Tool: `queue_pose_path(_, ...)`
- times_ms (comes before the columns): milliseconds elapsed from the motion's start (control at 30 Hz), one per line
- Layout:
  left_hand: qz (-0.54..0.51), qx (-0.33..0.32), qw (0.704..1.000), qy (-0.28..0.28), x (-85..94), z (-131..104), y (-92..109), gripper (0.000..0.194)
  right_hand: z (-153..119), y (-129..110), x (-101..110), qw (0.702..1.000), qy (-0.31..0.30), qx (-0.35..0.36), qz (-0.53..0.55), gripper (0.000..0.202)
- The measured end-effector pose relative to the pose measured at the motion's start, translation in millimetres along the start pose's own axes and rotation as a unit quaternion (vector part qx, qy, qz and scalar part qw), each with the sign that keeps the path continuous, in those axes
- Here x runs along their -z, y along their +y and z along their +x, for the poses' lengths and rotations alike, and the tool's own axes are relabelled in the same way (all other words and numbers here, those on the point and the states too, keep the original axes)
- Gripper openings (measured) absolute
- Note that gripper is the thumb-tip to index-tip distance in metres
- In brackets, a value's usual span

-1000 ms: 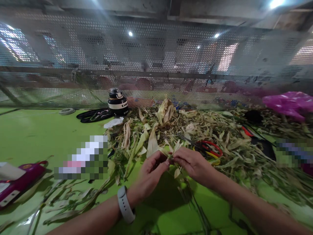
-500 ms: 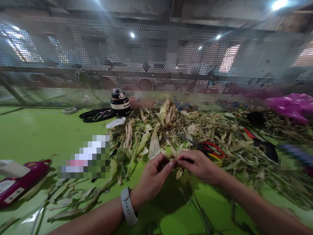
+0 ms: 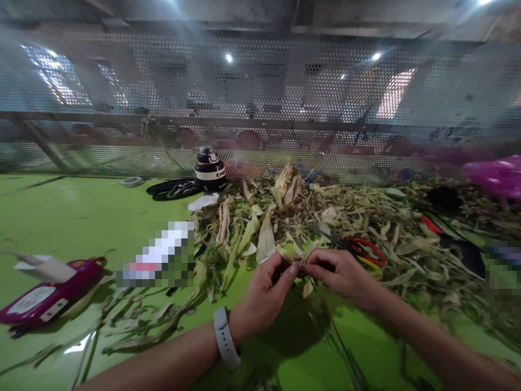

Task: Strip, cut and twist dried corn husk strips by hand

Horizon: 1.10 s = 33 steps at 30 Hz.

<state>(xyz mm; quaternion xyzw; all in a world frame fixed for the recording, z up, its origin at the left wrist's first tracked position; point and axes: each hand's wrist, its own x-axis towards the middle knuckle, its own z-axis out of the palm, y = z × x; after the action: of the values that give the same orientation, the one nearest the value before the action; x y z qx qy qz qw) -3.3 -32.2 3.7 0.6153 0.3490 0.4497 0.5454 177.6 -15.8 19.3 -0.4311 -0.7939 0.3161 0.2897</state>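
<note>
My left hand (image 3: 264,296), with a white band on its wrist, is closed in a pinch on a pale dried leaf (image 3: 307,251). Fingertips of my right hand (image 3: 344,277) pinch the same leaf, close against the left thumb. The exact grip between the fingers is partly hidden. Just beyond the hands, a broad pale husk (image 3: 266,239) stands up from a heap of dried leaves (image 3: 354,209). Scissors with red handles (image 3: 370,247) lie in the heap beyond my right hand.
A dark bottle (image 3: 210,171) stands at the back beside black straps (image 3: 173,189). At left lies a magenta power strip (image 3: 61,290) with a cable. A pink plastic bag (image 3: 499,176) rests far right. Perforated metal screen (image 3: 264,98) borders the green table (image 3: 81,217).
The whole view has shifted, so everything sits slightly further right. Both hands stay together on the leaf, with only slight finger movement.
</note>
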Motion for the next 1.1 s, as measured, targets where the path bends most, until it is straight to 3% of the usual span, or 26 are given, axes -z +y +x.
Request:
queue_pose_path(167, -0.011, 0.0, 1.0, 0.004, -0.1, -1, 1, 0.023, 0, 7, -6, 0.994, -0.004, -0.05, 0.1, 0.031)
queue_pose_path(333, -0.016, 0.003, 1.0, -0.007, 0.8, 0, 2, 0.025, 2, 5, -5, 0.986, -0.025, -0.032, 0.164, 0.029)
queue_pose_path(567, -0.074, 0.038, 0.996, -0.019, 2.4, 2, -4, 0.029, 4, 3, -4, 0.948, -0.044, -0.128, 0.286, 0.037)
queue_pose_path(700, -0.07, 0.037, 0.996, -0.032, 3.0, 2, -4, 0.028, 2, 3, -3, 0.935, -0.044, -0.135, 0.325, 0.035)
queue_pose_path(900, -0.027, 0.022, 0.999, -0.041, 1.9, 0, -1, 0.029, 1, 0, 8, 0.938, -0.053, -0.1, 0.326, 0.034)
queue_pose_path(1100, 0.053, 0.004, 0.996, -0.068, 1.3, -1, -3, 0.024, 1, -9, 4, 0.981, 0.049, -0.05, 0.181, 0.029)
